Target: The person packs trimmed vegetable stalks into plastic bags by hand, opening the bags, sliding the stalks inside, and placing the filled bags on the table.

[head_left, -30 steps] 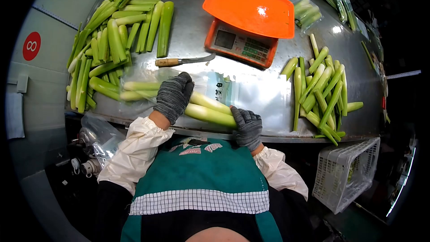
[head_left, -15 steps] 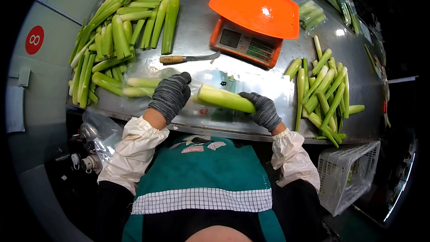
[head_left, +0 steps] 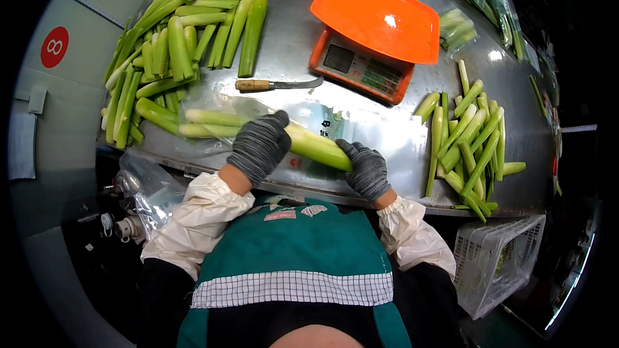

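Green-white stalks [head_left: 318, 149] slanting between left hand [head_left: 260, 147] and right hand [head_left: 366, 171], left curled over paler end, right gripping greener end, counter [head_left: 284, 45] beneath

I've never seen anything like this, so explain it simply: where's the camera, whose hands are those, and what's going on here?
There's no machine arm here. The camera is worn on a person's head, looking forward and down, so the gloved hands are the wearer's own. The right hand holds one end of some thick green stalks. The left hand is at their other end, beside clear plastic; its exact grip is hidden. On the metal table lie a left pile and a right pile of similar stalks, a wooden-handled knife, and a scale with an orange tray.
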Demonstrator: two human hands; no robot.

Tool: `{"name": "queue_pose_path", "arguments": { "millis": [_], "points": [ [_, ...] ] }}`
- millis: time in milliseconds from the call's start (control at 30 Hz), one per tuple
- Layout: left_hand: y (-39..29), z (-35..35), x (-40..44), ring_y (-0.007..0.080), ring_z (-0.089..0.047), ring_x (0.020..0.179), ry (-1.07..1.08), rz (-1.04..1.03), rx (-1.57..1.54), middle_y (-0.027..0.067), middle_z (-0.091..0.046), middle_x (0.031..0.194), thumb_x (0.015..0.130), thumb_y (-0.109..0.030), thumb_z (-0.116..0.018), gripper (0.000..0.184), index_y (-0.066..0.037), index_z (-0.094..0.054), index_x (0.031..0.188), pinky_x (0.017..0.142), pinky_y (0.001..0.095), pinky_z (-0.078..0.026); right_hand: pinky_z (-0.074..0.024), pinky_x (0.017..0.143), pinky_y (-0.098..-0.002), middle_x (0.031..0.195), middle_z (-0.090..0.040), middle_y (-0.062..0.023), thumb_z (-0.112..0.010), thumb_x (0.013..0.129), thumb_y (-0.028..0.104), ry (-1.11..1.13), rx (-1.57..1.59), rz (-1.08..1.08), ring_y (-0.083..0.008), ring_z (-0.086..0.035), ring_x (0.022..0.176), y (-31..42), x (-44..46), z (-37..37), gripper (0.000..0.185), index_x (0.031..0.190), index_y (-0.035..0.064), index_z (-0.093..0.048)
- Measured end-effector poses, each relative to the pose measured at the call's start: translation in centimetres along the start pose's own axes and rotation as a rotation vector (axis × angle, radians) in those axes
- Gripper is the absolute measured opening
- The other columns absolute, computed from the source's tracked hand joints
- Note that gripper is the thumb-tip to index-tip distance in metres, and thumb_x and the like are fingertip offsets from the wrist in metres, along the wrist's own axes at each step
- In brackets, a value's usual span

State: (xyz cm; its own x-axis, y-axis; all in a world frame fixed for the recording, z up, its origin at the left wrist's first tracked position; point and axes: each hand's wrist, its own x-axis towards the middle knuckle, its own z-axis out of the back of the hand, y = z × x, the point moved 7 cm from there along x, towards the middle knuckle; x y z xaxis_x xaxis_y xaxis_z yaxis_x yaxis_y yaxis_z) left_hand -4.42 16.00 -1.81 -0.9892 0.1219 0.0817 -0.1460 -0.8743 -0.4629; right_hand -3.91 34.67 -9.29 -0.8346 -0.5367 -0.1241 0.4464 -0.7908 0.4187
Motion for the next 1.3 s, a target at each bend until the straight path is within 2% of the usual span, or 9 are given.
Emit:
{"name": "queue_pose_path", "arguments": {
  "millis": [433,500,633,733,833,900,1000,1100,1300],
  "points": [
    [-4.5,-2.7,-0.2,0.0285,-0.060,0.069,0.228,0.003,0.181,0.0131,-0.059,0.080,0.070,-0.013,-0.056,0.019,-0.008,-0.051,0.087,0.058,0.0369,-0.049,-0.0377,0.065,-0.0357,0.092,-0.054,-0.0042,-0.056,0.064,0.021,-0.365,-0.269,0.187,-0.0200,-0.053,0.078,4.6,0.7,-0.2,0.051,0.114,0.0144,-0.050],
    [-4.2,-3.5,0.1,0.0283,-0.061,0.070,0.253,0.035,0.160,0.0138,-0.059,0.080,0.072,-0.012,-0.054,0.015,-0.007,-0.052,0.087,0.060,0.0367,-0.049,-0.0385,0.065,-0.0375,0.091,-0.055,-0.0052,-0.059,0.063,0.026,-0.349,-0.219,0.148,-0.0216,-0.054,0.079,7.0,2.2,0.0,0.046,0.107,0.0122,-0.051],
    [-2.5,-4.5,0.1,0.0286,-0.061,0.071,0.332,0.117,0.194,0.0155,-0.059,0.078,0.073,-0.012,-0.053,0.016,-0.005,-0.052,0.087,0.062,0.0376,-0.049,-0.0430,0.067,-0.0398,0.092,-0.056,-0.0116,-0.061,0.067,0.030,0.042,-0.035,-0.011,-0.0277,-0.056,0.082,7.6,3.9,-3.0,0.042,0.102,0.0087,-0.048],
    [-2.5,-3.1,0.3,0.0306,-0.060,0.069,0.212,0.050,0.172,0.0156,-0.058,0.076,0.072,-0.014,-0.054,0.018,-0.004,-0.049,0.087,0.058,0.0400,-0.048,-0.0453,0.073,-0.0394,0.096,-0.056,-0.0190,-0.064,0.068,0.025,0.196,0.394,-0.344,-0.0327,-0.056,0.087,5.9,3.3,-3.9,0.049,0.107,0.0054,-0.043],
    [-2.3,-2.4,0.2,0.0306,-0.060,0.067,0.185,0.089,0.133,0.0161,-0.058,0.076,0.071,-0.013,-0.053,0.018,-0.004,-0.049,0.086,0.057,0.0398,-0.048,-0.0454,0.072,-0.0398,0.095,-0.056,-0.0213,-0.063,0.068,0.022,0.066,0.605,-0.084,-0.0347,-0.056,0.086,3.6,1.5,-5.9,0.050,0.109,0.0039,-0.042],
    [-2.4,-2.5,-0.2,0.0302,-0.060,0.066,0.178,0.110,0.125,0.0163,-0.058,0.075,0.071,-0.012,-0.053,0.017,-0.004,-0.049,0.086,0.057,0.0394,-0.048,-0.0446,0.074,-0.0399,0.097,-0.054,-0.0201,-0.062,0.068,0.019,0.160,0.621,-0.089,-0.0330,-0.055,0.089,3.2,0.5,-5.4,0.051,0.111,0.0044,-0.041],
    [-2.8,-4.0,-0.5,0.0288,-0.060,0.066,0.244,0.051,0.188,0.0156,-0.058,0.076,0.070,-0.010,-0.054,0.018,-0.004,-0.049,0.086,0.056,0.0381,-0.049,-0.0424,0.074,-0.0407,0.098,-0.052,-0.0126,-0.062,0.064,0.017,0.018,-0.068,0.004,-0.0282,-0.053,0.090,3.6,-0.2,-4.4,0.056,0.115,0.0089,-0.041],
    [-2.9,-4.2,-0.8,0.0279,-0.061,0.068,0.235,0.077,0.227,0.0150,-0.059,0.077,0.069,-0.010,-0.056,0.020,-0.004,-0.050,0.087,0.057,0.0376,-0.049,-0.0433,0.076,-0.0409,0.101,-0.053,-0.0147,-0.065,0.067,0.031,0.097,-0.106,-0.129,-0.0313,-0.053,0.091,3.1,0.4,-5.4,0.060,0.116,0.0079,-0.042],
    [-1.9,-4.7,-0.9,0.0283,-0.061,0.072,0.297,0.135,0.238,0.0157,-0.059,0.079,0.072,-0.011,-0.054,0.017,-0.005,-0.050,0.087,0.060,0.0381,-0.049,-0.0443,0.074,-0.0398,0.096,-0.054,-0.0172,-0.065,0.066,0.029,0.073,0.159,-0.088,-0.0314,-0.055,0.086,3.8,0.5,-3.9,0.056,0.112,0.0047,-0.045]
  ]
}}
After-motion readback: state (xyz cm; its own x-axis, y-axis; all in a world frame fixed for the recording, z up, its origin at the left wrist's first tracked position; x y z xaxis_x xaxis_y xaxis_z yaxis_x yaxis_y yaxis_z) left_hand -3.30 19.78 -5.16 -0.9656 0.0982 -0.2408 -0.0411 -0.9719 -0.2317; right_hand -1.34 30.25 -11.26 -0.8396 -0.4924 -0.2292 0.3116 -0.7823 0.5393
